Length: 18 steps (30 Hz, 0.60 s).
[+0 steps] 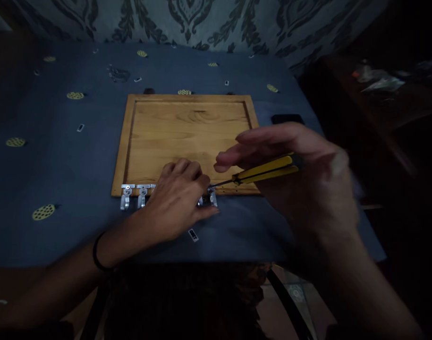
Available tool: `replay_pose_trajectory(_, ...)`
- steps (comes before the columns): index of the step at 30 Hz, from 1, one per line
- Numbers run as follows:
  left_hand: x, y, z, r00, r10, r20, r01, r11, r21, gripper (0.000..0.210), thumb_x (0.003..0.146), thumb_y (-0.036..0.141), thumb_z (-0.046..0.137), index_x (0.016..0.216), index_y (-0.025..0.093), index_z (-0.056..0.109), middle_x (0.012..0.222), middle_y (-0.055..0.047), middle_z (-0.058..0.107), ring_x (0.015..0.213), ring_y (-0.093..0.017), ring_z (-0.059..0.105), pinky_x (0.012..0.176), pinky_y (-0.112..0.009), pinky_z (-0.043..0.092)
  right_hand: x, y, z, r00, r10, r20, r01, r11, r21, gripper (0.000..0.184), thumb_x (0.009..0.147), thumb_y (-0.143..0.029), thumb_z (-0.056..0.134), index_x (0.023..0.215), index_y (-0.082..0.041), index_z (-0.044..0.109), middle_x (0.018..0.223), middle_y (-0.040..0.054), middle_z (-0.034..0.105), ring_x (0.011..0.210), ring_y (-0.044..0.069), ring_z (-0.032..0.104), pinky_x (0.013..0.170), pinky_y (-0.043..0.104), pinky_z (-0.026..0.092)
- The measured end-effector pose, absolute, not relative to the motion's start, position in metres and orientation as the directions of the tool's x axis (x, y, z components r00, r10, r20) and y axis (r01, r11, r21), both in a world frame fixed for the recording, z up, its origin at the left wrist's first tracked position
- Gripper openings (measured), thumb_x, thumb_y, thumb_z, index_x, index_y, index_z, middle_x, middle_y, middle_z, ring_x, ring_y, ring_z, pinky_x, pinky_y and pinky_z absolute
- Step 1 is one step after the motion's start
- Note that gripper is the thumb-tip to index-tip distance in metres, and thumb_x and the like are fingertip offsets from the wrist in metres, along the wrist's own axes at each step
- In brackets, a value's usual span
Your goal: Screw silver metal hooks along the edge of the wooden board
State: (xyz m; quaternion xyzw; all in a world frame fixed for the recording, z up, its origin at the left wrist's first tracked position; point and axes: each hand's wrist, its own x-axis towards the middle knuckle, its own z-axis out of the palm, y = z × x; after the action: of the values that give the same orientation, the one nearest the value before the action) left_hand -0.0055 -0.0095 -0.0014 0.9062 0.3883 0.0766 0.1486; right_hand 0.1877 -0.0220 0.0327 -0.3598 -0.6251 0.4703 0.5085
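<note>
A framed wooden board (187, 137) lies flat on the blue cloth, with a row of silver metal hooks (142, 196) along its near edge. My left hand (176, 200) rests over that edge with bent fingers. Its index finger and thumb are around the rightmost metal hook (213, 197), steadying it against the wood. A screwdriver (267, 170) with a yellow and black handle slants down to a screw at this hook. My right hand (308, 174) has the handle's end against its palm, with its fingers loosely stretched above the handle. Hooks under my left hand are partly hidden.
The blue tablecloth (60, 174) has yellow printed spots. A small clear bag (117, 73) lies behind the board at the left. A dark flat object (287, 119) is at the board's right. Patterned fabric (190, 21) rises behind the table. The light is dim.
</note>
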Motion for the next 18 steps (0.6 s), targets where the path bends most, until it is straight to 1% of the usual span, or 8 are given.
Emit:
replay_pose_trajectory(1, -0.005, -0.010, -0.002, 0.687, 0.727, 0.023, 0.681, -0.654, 0.330, 0.040, 0.086, 0.049, 0.076, 0.106, 0.015, 0.071, 0.121, -0.012, 0.065, 0.117, -0.034, 0.054, 0.098, -0.051, 0.046, 0.185, -0.017, 0.032, -0.248, 0.922, 0.299, -0.105, 0.281, -0.954, 0.036, 0.086, -0.064, 0.066, 0.107, -0.036, 0.075, 0.097, -0.0015, 0.079, 0.087, 0.027, 0.076, 0.085, 0.048, 0.065)
replay_pose_trajectory(2, -0.005, -0.009, -0.002, 0.685, 0.728, 0.018, 0.683, -0.651, 0.331, 0.040, 0.086, 0.049, 0.076, 0.106, 0.015, 0.071, 0.120, -0.012, 0.065, 0.117, -0.034, 0.054, 0.099, -0.051, 0.046, 0.183, -0.012, 0.033, -0.278, 0.919, 0.278, -0.137, 0.248, -0.959, 0.034, 0.087, -0.065, 0.065, 0.102, -0.036, 0.074, 0.092, -0.0032, 0.079, 0.076, 0.023, 0.075, 0.078, 0.045, 0.066)
replay_pose_trajectory(4, -0.005, -0.009, -0.002, 0.684, 0.730, -0.001, 0.689, -0.644, 0.333, 0.040, 0.086, 0.049, 0.076, 0.106, 0.015, 0.071, 0.118, -0.012, 0.066, 0.116, -0.034, 0.054, 0.099, -0.052, 0.047, 0.178, -0.002, 0.036, -0.327, 0.913, 0.243, -0.174, 0.194, -0.965, 0.032, 0.085, -0.065, 0.067, 0.089, -0.034, 0.072, 0.077, -0.0061, 0.076, 0.053, 0.016, 0.067, 0.061, 0.038, 0.064)
replay_pose_trajectory(7, -0.004, -0.009, -0.001, 0.685, 0.728, -0.012, 0.686, -0.640, 0.346, 0.038, 0.086, 0.048, 0.075, 0.106, 0.015, 0.071, 0.118, -0.012, 0.066, 0.114, -0.033, 0.055, 0.097, -0.051, 0.047, 0.175, 0.004, 0.042, -0.451, 0.868, 0.209, -0.236, 0.110, -0.966, 0.036, 0.087, -0.063, 0.065, 0.078, -0.028, 0.068, 0.053, -0.0088, 0.065, 0.033, 0.009, 0.049, 0.041, 0.028, 0.046)
replay_pose_trajectory(9, -0.005, -0.008, -0.001, 0.687, 0.727, -0.007, 0.680, -0.640, 0.359, 0.039, 0.086, 0.049, 0.076, 0.107, 0.016, 0.071, 0.119, -0.011, 0.066, 0.113, -0.032, 0.055, 0.097, -0.050, 0.047, 0.174, 0.004, 0.047, -0.514, 0.835, 0.195, -0.229, 0.085, -0.970, 0.047, 0.093, -0.065, 0.056, 0.072, -0.025, 0.068, 0.042, -0.0095, 0.055, 0.029, 0.006, 0.039, 0.037, 0.027, 0.035)
replay_pose_trajectory(11, -0.005, -0.009, -0.001, 0.687, 0.727, 0.000, 0.676, -0.639, 0.368, 0.041, 0.085, 0.050, 0.077, 0.108, 0.016, 0.071, 0.118, -0.011, 0.066, 0.113, -0.032, 0.055, 0.097, -0.050, 0.047, 0.173, 0.003, 0.051, -0.528, 0.832, 0.172, -0.184, 0.086, -0.979, 0.058, 0.094, -0.071, 0.047, 0.065, -0.025, 0.066, 0.036, -0.0093, 0.044, 0.029, 0.006, 0.033, 0.036, 0.026, 0.029)
replay_pose_trajectory(14, -0.005, -0.009, -0.002, 0.687, 0.727, 0.008, 0.674, -0.641, 0.369, 0.041, 0.085, 0.049, 0.077, 0.108, 0.016, 0.072, 0.115, -0.011, 0.066, 0.113, -0.033, 0.054, 0.097, -0.050, 0.046, 0.169, 0.002, 0.054, -0.461, 0.873, 0.160, -0.132, 0.111, -0.985, 0.063, 0.092, -0.075, 0.048, 0.054, -0.026, 0.062, 0.033, -0.0077, 0.031, 0.027, 0.006, 0.027, 0.034, 0.028, 0.025)
replay_pose_trajectory(18, -0.005, -0.009, -0.001, 0.685, 0.729, -0.006, 0.680, -0.636, 0.365, 0.040, 0.086, 0.048, 0.076, 0.109, 0.015, 0.072, 0.120, -0.012, 0.065, 0.115, -0.033, 0.053, 0.099, -0.051, 0.045, 0.162, -0.002, 0.053, -0.289, 0.941, 0.176, -0.112, 0.150, -0.982, 0.064, 0.094, -0.070, 0.047, 0.048, -0.026, 0.057, 0.035, -0.0042, 0.028, 0.028, 0.009, 0.022, 0.034, 0.034, 0.022)
